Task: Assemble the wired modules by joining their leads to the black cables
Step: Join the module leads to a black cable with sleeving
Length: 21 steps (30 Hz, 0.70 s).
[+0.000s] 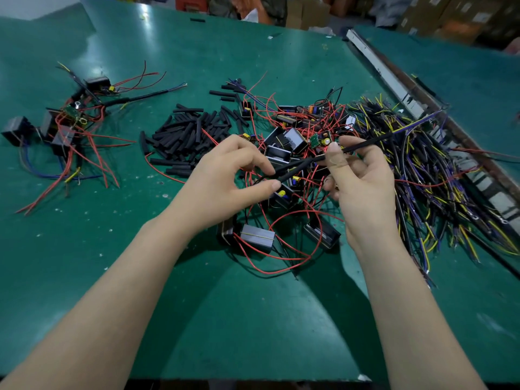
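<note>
Above the green tabletop [253, 319], the left hand [225, 181] and the right hand [363, 178] each pinch one black cable [363, 144] in a fingertip grip, holding it over the heap of wired modules [292, 142] with red leads.

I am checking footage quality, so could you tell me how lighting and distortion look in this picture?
Head view: overhead light glares on the green table at far left; soft arm shadows fall near the front edge; wide-angle bending curves the table edges; the left hand, right hand and black cable are sharp.
</note>
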Each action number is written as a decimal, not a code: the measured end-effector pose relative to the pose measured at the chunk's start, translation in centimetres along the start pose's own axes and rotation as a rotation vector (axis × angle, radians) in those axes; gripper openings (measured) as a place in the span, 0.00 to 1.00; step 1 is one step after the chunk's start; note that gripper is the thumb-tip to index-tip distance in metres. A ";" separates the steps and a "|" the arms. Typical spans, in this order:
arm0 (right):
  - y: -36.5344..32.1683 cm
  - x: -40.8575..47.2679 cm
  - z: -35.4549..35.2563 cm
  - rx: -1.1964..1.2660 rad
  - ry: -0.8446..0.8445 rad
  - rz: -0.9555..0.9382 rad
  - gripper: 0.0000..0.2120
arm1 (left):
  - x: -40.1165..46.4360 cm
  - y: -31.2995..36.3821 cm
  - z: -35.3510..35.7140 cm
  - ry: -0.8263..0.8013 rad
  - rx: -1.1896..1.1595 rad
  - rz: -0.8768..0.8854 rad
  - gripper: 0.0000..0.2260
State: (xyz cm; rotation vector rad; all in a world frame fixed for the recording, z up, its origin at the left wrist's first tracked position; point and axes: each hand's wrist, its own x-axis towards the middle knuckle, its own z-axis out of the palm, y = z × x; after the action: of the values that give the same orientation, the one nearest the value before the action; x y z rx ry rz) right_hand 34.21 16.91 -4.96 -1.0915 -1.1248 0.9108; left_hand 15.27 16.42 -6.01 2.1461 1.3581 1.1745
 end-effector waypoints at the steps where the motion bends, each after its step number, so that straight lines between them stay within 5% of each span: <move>1: 0.0 0.0 0.0 -0.001 -0.002 -0.001 0.05 | 0.0 -0.1 0.1 -0.014 0.028 0.001 0.06; 14: -0.1 -0.2 0.2 -0.081 -0.066 -0.081 0.05 | 0.0 0.0 0.5 -0.071 0.015 0.006 0.05; 21: -0.6 0.3 -0.5 0.243 0.031 0.077 0.04 | -0.1 -0.5 0.3 -0.146 -0.226 -0.188 0.19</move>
State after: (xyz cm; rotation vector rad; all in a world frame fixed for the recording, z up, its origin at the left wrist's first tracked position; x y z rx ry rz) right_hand 34.73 16.95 -4.33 -0.9509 -0.9246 1.0575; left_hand 15.16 16.62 -6.54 1.8645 1.2664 1.0238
